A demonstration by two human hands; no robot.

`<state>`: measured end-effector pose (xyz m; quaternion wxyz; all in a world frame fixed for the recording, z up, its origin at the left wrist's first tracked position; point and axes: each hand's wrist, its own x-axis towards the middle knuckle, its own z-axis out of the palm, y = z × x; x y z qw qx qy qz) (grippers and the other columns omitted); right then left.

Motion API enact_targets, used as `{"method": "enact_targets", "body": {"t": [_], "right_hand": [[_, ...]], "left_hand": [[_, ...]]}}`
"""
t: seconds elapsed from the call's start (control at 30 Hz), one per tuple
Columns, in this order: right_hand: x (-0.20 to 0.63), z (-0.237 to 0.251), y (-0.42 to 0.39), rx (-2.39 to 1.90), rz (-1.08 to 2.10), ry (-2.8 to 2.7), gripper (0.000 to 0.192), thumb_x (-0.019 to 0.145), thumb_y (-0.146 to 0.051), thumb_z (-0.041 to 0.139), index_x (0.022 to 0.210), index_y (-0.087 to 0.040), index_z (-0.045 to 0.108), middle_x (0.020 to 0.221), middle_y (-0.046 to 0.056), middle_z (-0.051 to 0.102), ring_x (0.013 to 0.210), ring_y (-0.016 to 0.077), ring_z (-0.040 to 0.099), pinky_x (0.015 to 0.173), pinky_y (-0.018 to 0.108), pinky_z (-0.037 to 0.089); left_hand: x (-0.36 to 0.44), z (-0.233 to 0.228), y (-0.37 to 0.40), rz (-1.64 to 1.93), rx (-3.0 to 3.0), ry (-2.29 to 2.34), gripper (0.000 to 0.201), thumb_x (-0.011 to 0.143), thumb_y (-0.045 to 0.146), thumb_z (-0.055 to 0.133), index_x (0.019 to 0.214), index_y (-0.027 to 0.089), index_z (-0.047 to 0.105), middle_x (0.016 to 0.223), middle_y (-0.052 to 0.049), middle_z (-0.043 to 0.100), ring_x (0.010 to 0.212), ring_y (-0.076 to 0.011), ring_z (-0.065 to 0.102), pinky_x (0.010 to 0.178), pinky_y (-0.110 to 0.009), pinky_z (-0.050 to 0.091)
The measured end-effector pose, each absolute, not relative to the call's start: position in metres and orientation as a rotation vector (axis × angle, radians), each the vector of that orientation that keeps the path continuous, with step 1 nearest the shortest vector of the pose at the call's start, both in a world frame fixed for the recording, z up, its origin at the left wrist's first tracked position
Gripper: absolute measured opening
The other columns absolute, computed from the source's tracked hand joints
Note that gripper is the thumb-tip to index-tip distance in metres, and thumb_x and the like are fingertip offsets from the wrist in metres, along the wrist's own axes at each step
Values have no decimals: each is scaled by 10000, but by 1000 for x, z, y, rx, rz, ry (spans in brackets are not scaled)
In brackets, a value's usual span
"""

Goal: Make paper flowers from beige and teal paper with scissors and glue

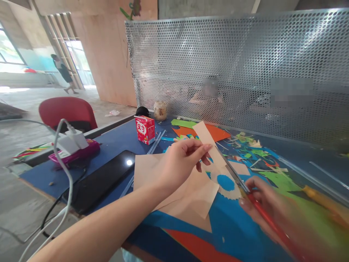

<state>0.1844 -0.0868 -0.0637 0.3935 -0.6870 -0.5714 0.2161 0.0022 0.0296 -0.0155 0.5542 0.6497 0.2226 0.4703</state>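
My left hand [182,160] pinches a strip of beige paper [208,143] that rises from beige sheets [191,196] lying on the blue table [114,142]. My right hand [268,209], blurred by motion, grips red-handled scissors [261,211] whose metal blades [236,174] lie along the strip's right edge. Under the strip lies a white scalloped disc with a blue centre [226,183].
Coloured paper scraps [261,160] litter the far right. A red and white carton [145,129], a jar [160,110], a black tablet [100,182], a pink case with a white charger [75,147] and cables stand left. A perforated metal screen [245,69] backs the table. A red chair [67,112] and a distant person [64,72].
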Motion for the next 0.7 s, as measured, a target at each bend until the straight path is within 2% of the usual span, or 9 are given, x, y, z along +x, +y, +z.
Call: {"method": "enact_targets", "body": {"t": [0.13, 0.33, 0.47, 0.7], "right_hand": [[181, -60, -87, -1746, 480, -1465, 316, 629, -459, 659, 690, -266, 417, 406, -102, 416, 321, 111, 330, 343, 213, 235], [166, -53, -89, -1742, 473, -1357, 308, 662, -512, 607, 677, -267, 421, 436, -96, 411, 379, 122, 383, 387, 212, 310], [162, -52, -90, -1746, 491, -1361, 328, 670, -547, 585, 674, -263, 420, 465, -87, 411, 395, 124, 379, 395, 221, 317], [158, -49, -91, -1784, 370, -1346, 332, 693, -577, 524, 661, -269, 403, 428, -93, 354, 354, 122, 317, 368, 219, 265]], "left_hand": [[2, -16, 30, 1107, 1534, 522, 258, 811, 360, 572, 671, 147, 609, 582, -20, 607, 512, -95, 558, 424, -189, 447], [3, -16, 29, 1077, 1531, 498, 260, 815, 361, 570, 662, 153, 600, 585, -12, 603, 529, -94, 568, 431, -185, 446], [3, -17, 29, 1067, 1533, 487, 262, 809, 361, 579, 658, 148, 595, 608, -15, 608, 531, -92, 571, 423, -182, 443], [3, -17, 30, 1065, 1537, 492, 258, 810, 342, 582, 655, 137, 596, 595, -9, 608, 525, -89, 577, 417, -176, 449]]}}
